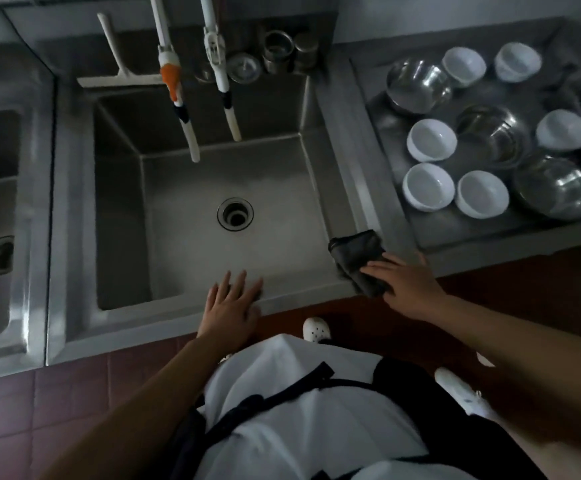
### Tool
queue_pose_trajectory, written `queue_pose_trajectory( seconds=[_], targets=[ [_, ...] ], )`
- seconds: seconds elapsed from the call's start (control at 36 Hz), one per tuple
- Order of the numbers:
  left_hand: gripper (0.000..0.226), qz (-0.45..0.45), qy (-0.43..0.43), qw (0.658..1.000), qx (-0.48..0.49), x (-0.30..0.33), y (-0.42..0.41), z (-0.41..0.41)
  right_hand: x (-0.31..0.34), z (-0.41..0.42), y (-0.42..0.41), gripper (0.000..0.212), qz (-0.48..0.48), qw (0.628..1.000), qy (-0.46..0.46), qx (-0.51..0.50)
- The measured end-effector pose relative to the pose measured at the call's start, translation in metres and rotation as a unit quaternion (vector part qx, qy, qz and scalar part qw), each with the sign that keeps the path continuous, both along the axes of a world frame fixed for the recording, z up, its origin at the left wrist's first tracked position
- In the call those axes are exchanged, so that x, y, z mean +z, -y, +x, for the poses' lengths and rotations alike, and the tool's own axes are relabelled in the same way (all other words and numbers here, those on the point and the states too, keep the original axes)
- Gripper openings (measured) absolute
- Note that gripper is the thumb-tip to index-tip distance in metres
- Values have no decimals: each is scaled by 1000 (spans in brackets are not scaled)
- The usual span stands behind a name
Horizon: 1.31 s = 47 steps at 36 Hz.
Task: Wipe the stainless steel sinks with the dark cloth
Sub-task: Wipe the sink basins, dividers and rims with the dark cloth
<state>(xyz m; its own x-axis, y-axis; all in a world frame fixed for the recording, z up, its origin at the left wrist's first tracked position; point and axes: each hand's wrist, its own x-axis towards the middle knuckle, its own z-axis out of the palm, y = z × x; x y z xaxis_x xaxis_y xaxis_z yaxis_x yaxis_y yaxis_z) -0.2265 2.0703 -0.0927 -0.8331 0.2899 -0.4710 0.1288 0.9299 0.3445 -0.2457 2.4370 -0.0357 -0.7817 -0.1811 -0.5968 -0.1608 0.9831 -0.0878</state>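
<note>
A deep stainless steel sink (346, 188) with a round drain (235, 214) fills the middle of the view. A second sink (22, 209) lies at the far left. The folded dark cloth (356, 252) lies on the front right corner of the middle sink's rim. My right hand (405, 284) presses flat on the near part of the cloth, fingers straight. My left hand (230, 306) rests on the sink's front rim with fingers spread, holding nothing.
Two white spray hoses (181, 109) hang over the basin. A white squeegee (116, 60) and steel canisters (277, 50) sit at the back ledge. On the right a drainboard (400, 161) carries several white bowls (431, 140) and steel bowls (419, 84).
</note>
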Motion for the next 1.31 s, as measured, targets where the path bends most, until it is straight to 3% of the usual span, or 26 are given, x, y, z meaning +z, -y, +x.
queue_pose_trajectory(
  seconds=[0.19, 0.31, 0.39, 0.53, 0.64, 0.89, 1.0, 1.17, 1.31],
  targets=[
    [56, -27, 14, 994, 106, 6, -14, 9, -21, -8, -5, 72, -50, 988, -90, 115],
    [57, -26, 17, 982, 184, 14, -21, 18, -30, -19, -6, 63, -114, 974, -111, 163],
    [71, -79, 15, 971, 227, 12, -7, 24, -27, -23, 1, 51, -163, 972, -87, 142],
    [83, -67, 1, 895, 441, 25, 31, 32, 0, -51, 54, 36, -217, 973, 7, 72],
    [87, -61, -6, 858, 510, 29, 65, 41, 9, -65, 122, 33, -236, 965, 64, 92],
    [82, -22, -73, 846, 528, 22, 181, 37, -8, -7, 288, 43, -263, 960, 54, 82],
    [78, 11, -95, 859, 503, 23, 235, 40, -10, 6, 357, 45, -246, 966, 35, 66],
    [63, 25, -74, 915, 396, 14, 295, 64, -4, 12, 449, 43, -212, 974, 31, 70],
    [64, 11, -52, 949, 310, 14, 321, 72, -2, 22, 500, 41, -158, 985, -14, 68]
  ],
)
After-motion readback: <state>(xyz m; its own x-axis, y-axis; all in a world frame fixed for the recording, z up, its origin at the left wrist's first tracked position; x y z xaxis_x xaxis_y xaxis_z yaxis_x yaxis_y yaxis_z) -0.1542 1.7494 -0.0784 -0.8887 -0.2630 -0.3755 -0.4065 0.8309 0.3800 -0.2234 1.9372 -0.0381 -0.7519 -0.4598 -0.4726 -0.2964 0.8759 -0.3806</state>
